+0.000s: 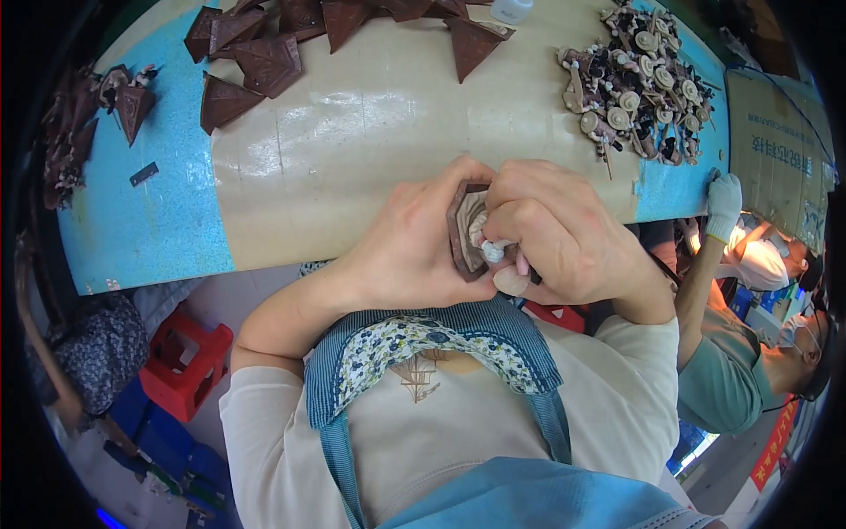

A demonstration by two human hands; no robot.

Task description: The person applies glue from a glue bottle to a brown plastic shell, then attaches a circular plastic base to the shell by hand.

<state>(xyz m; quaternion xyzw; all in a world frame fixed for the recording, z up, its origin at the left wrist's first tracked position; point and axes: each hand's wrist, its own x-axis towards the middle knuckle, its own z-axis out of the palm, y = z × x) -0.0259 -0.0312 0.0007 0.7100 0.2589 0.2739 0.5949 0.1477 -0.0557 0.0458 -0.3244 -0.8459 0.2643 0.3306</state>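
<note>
In front of my chest, my left hand (401, 236) is closed round a dark brown angular base (458, 236) with a beige inner face. My right hand (560, 231) pinches a small figurine (493, 251) against that inner face. The figurine has a whitish part and a pale round disc, like a hat, below it; my fingers cover much of the rest. Farther off on the table lie several brown pointed pieces (269, 66). A heap of similar small figurines (639, 84) with pale round hats sits at the far right.
At the table's left end are brown pieces with figurines on them (132, 101) and a small dark strip (144, 175). A white bottle (512, 10) stands at the far edge. Right are a cardboard box (780, 150) and a co-worker's gloved hand (724, 204). A red stool (187, 366) stands lower left.
</note>
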